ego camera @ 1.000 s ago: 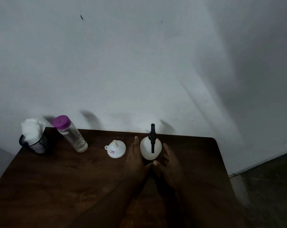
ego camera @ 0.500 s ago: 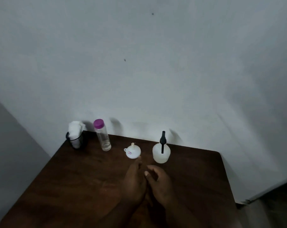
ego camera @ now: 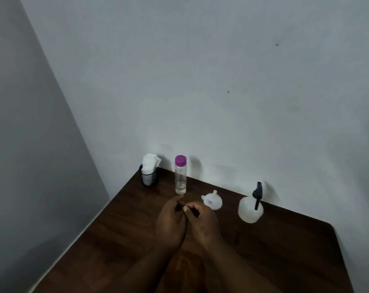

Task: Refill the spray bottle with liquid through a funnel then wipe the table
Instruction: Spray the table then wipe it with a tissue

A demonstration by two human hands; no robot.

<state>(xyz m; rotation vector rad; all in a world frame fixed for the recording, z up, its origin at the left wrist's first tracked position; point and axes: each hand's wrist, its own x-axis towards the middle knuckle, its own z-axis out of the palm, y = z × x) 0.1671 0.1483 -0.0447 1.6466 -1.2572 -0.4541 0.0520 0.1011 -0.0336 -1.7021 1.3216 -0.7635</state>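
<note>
L hand (ego camera: 171,224) + R hand (ego camera: 203,225) side by side low over the table (ego camera: 285,250), inner edges touching. Both relaxed: fingers loosely curled inward, tips close together, nothing visible in either. Forearms run in from the near edge. Light dim, finger detail soft.

Spray bottle (ego camera: 250,211): well to the right of R hand and a bit beyond it. Upright, white round body, black sprayer head on top. Apart from both hands. Fill level can't be read through the body.

Funnel (ego camera: 212,202): just beyond R hand's fingertips, betw. R hand and spray bottle. White, sits wide mouth down, spout up, small sticker on the side. Whether the fingers touch it: can't tell.

Clear bottle (ego camera: 180,176): straight ahead of L hand's fingertips, just beyond them. Upright, purple cap on. Looks mostly empty; liquid level not certain.

Tissue holder (ego camera: 150,175): farther ahead and left of L hand, at the table's far left corner. Black holder, white tissues sticking out the top.

Grey-white wall (ego camera: 221,102) directly behind the row of items.
</note>
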